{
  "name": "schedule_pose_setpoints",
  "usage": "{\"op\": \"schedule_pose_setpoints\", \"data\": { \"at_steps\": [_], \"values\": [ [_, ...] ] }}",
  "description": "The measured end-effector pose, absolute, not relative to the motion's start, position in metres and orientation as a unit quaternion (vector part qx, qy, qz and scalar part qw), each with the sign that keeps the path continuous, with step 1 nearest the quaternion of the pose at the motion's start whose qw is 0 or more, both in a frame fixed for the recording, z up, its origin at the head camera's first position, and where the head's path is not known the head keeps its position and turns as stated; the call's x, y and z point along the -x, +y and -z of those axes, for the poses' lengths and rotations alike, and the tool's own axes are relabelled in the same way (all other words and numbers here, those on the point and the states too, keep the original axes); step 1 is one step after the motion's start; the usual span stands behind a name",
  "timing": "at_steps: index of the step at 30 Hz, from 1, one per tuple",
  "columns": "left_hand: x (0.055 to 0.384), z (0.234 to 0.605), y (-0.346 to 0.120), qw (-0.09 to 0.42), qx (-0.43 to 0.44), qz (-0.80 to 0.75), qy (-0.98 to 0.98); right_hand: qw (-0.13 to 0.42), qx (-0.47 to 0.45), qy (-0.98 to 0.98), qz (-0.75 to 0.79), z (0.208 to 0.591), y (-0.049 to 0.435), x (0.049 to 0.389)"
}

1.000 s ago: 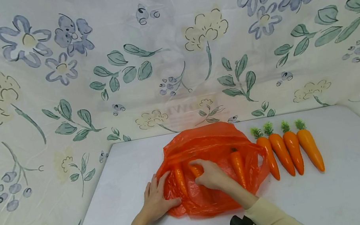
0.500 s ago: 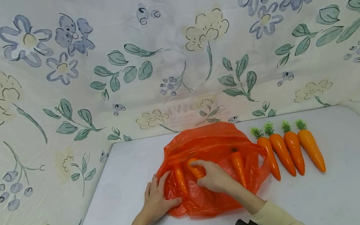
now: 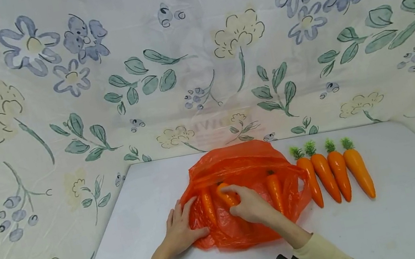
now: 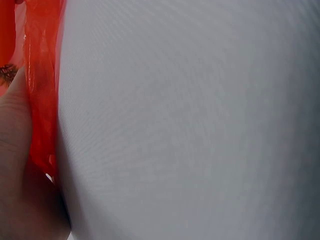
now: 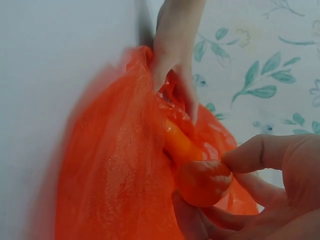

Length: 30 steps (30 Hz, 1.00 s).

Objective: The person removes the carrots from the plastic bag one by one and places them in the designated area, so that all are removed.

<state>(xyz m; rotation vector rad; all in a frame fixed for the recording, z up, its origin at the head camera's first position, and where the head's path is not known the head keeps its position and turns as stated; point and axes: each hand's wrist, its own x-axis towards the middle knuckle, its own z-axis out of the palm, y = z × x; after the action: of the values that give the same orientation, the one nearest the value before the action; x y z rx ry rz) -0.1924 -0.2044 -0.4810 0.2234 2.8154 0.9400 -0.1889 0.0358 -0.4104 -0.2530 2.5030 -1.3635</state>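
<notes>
A thin red-orange plastic bag (image 3: 246, 233) lies spread on the table. My right hand (image 3: 251, 204) pinches an orange carrot (image 3: 226, 195) between thumb and fingers over the middle of the bag; its rounded end (image 5: 204, 182) shows close up in the right wrist view. To the left of it lies a second carrot (image 3: 208, 208), and a third carrot (image 3: 275, 194) lies on the right. My left hand (image 3: 181, 230) rests on the bag's left side with fingers and thumb spread apart. Only part of that hand (image 4: 15, 145) shows in the left wrist view, against the red plastic.
Several carrots (image 3: 338, 176) with green tufts stand in a row right of the bag, tips toward me. One bag handle (image 3: 301, 184) reaches the nearest one. The white table (image 3: 406, 215) ends at a floral cloth backdrop (image 3: 195, 57).
My right hand has drawn slightly right and toward me, and the pinched carrot shows more. The left hand keeps its place on the bag.
</notes>
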Motion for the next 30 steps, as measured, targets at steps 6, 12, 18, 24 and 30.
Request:
{"op": "schedule_pose_setpoints", "data": {
  "at_steps": [6, 12, 18, 24, 30],
  "values": [
    [0.192, 0.480, -0.204, 0.081, -0.079, -0.316, 0.942, 0.140, 0.093, 0.866, 0.470, 0.411, 0.038, 0.187],
    [0.191, 0.478, -0.204, 0.082, -0.077, -0.314, 0.943, 0.150, 0.092, 0.861, 0.477, 0.410, 0.039, 0.184],
    [0.191, 0.478, -0.204, 0.080, -0.079, -0.313, 0.943, 0.149, 0.105, 0.859, 0.479, 0.408, 0.042, 0.182],
    [0.191, 0.479, -0.204, 0.080, -0.078, -0.309, 0.945, 0.155, 0.117, 0.858, 0.475, 0.405, 0.044, 0.180],
    [0.190, 0.477, -0.203, 0.079, -0.077, -0.311, 0.944, 0.170, 0.133, 0.862, 0.459, 0.401, 0.044, 0.178]
  ]
}}
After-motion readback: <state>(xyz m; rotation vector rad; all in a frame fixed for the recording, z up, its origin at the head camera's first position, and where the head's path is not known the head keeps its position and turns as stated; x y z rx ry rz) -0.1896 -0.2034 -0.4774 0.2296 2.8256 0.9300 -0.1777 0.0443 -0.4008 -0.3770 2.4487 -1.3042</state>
